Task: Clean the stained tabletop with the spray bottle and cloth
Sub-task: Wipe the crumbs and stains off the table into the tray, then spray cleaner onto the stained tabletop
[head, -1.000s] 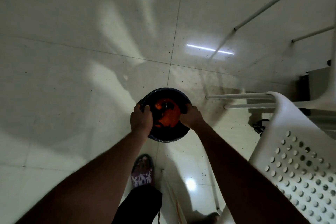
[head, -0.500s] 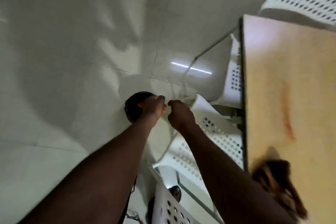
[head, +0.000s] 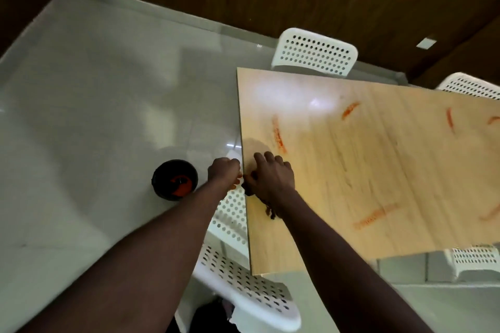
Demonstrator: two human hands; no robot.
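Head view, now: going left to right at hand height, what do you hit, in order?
In order: black bowl on the floor → left hand → right hand at the table edge → orange streak on the tabletop.

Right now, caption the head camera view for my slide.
Right hand grips a dark cloth at the edge of the stained tabletop; bowl sits on the floor.

Both bare forearms reach forward, converging. The right hand (head: 270, 178) curls its fingers down onto the cloth (head: 271, 213), which shows under its palm and wrist. Just left of that grip, the left hand (head: 224, 171) is fisted.
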